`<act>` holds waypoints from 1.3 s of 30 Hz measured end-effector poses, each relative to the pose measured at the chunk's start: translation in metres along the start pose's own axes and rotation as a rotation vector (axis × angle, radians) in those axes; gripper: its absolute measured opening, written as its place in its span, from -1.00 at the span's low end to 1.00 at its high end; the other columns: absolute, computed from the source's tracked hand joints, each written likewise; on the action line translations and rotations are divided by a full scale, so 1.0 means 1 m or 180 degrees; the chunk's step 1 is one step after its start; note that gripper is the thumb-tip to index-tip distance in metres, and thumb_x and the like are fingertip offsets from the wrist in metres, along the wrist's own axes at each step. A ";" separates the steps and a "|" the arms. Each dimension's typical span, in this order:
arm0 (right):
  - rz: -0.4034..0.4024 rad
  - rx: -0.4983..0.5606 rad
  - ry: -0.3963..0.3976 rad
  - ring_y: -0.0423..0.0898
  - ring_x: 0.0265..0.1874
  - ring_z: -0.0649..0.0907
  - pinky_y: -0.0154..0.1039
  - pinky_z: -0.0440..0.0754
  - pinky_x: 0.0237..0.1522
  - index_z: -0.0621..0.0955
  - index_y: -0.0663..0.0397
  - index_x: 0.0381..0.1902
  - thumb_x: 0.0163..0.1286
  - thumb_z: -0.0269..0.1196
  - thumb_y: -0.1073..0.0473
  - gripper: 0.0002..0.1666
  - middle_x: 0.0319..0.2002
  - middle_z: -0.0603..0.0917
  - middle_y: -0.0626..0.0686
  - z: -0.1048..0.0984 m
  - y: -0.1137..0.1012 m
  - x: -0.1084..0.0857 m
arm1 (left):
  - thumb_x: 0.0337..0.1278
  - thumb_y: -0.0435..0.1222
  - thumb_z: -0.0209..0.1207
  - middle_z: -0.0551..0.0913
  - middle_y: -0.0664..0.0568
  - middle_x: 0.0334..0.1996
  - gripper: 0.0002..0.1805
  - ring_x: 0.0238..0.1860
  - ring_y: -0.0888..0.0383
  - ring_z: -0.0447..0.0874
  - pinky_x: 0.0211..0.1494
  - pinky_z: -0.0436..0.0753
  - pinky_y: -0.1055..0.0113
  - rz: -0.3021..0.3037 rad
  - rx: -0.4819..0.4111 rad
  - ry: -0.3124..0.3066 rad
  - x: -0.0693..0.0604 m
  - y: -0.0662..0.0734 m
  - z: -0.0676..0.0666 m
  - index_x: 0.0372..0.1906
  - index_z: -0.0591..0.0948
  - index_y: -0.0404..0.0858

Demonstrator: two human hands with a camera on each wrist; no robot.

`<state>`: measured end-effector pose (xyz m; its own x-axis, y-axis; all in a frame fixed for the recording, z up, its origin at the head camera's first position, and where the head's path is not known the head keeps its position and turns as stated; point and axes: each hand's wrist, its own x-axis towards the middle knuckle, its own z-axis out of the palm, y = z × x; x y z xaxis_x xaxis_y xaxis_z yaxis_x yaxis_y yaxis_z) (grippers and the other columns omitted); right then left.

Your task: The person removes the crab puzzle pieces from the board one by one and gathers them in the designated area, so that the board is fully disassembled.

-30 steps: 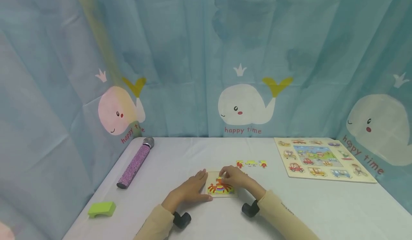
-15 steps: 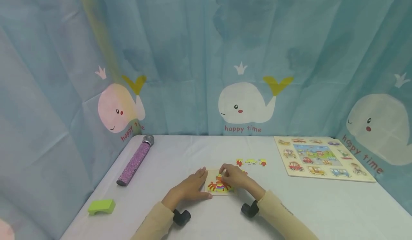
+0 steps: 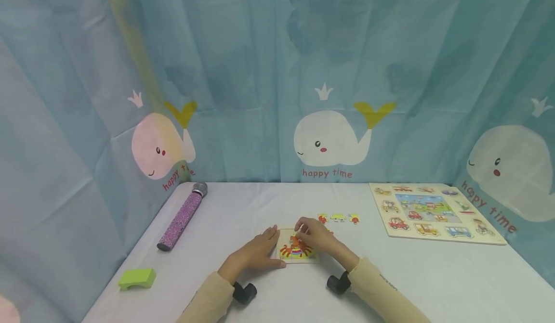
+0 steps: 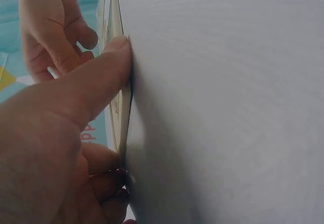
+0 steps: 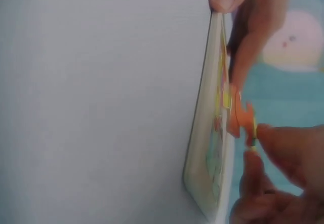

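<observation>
While the left hand [image 3: 257,251] lies along the left side of a small wooden puzzle board [image 3: 284,238] on the white table [image 3: 243,207], the right hand [image 3: 316,235] works above the picture, as the head view shows. Three loose pieces [image 3: 338,217] lie in a row behind the board, perhaps to be within easy reach. The microphone [image 3: 179,222], green block [image 3: 136,278] and vehicle board [image 3: 477,240] sit well apart, leaving elbow room.

From the left wrist, the thumb [image 4: 119,46] presses on the board's near edge, with the other fingers beside another edge; the hand is spread rather than clenched, probably to stop the board sliding.

From the right wrist, thumb and fingertip pinch an orange piece [image 5: 244,117] by its edge, presumably so its other end stays free to line up with the board.
</observation>
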<state>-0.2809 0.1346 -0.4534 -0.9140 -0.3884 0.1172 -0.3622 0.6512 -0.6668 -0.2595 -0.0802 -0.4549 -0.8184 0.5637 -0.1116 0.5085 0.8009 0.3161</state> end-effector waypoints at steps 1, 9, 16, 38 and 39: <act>0.0012 0.0037 0.0017 -0.22 -0.51 0.50 -0.40 0.48 -0.51 0.54 0.07 -0.29 0.25 0.18 0.28 -0.93 -0.45 0.57 -0.03 0.000 0.000 0.001 | -0.04 0.21 0.16 0.04 -0.17 0.43 0.02 0.43 -0.10 0.02 0.39 0.21 -0.01 0.0006 0.0002 0.0006 0.000 0.000 0.000 0.38 0.13 -0.35; 0.0461 0.0307 0.0045 -0.19 -0.51 0.49 -0.38 0.48 -0.52 0.61 0.01 -0.36 0.22 0.25 0.18 -0.96 -0.48 0.56 -0.09 0.001 0.004 0.005 | -0.05 0.22 0.15 0.03 -0.17 0.43 0.03 0.43 -0.10 0.02 0.39 0.21 -0.01 0.0008 0.0000 0.0009 0.001 -0.001 0.001 0.38 0.12 -0.35; 0.0703 0.0386 0.0080 -0.17 -0.44 0.51 -0.33 0.46 -0.38 0.63 -0.02 -0.47 0.20 0.28 0.06 -0.86 -0.48 0.62 -0.11 0.000 0.004 -0.001 | -0.05 0.23 0.15 0.01 -0.16 0.44 0.03 0.44 -0.09 0.00 0.39 0.20 -0.01 -0.0007 -0.0027 -0.0001 0.002 -0.002 0.004 0.39 0.11 -0.33; 0.1082 0.0612 0.0364 -0.15 -0.42 0.58 -0.29 0.55 -0.36 0.66 0.12 -0.38 0.19 0.29 0.12 -0.83 -0.37 0.69 -0.01 -0.061 0.043 -0.024 | -0.02 0.20 0.15 0.00 -0.18 0.44 0.02 0.44 -0.10 -0.03 0.41 0.16 -0.01 0.0019 -0.0064 0.0016 0.001 -0.002 0.003 0.39 0.09 -0.37; 0.1123 0.0555 0.0356 -0.16 -0.40 0.57 -0.29 0.56 -0.34 0.67 0.12 -0.38 0.18 0.30 0.10 -0.82 -0.36 0.69 -0.03 -0.065 0.047 -0.027 | -0.02 0.21 0.14 -0.01 -0.18 0.44 0.02 0.44 -0.10 -0.03 0.41 0.17 -0.01 0.0021 -0.0058 0.0019 0.001 -0.003 0.003 0.39 0.09 -0.37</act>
<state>-0.2852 0.2180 -0.4404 -0.9943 -0.0813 -0.0683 0.0048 0.6079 -0.7940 -0.2607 -0.0810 -0.4591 -0.8167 0.5676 -0.1039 0.5090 0.7934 0.3338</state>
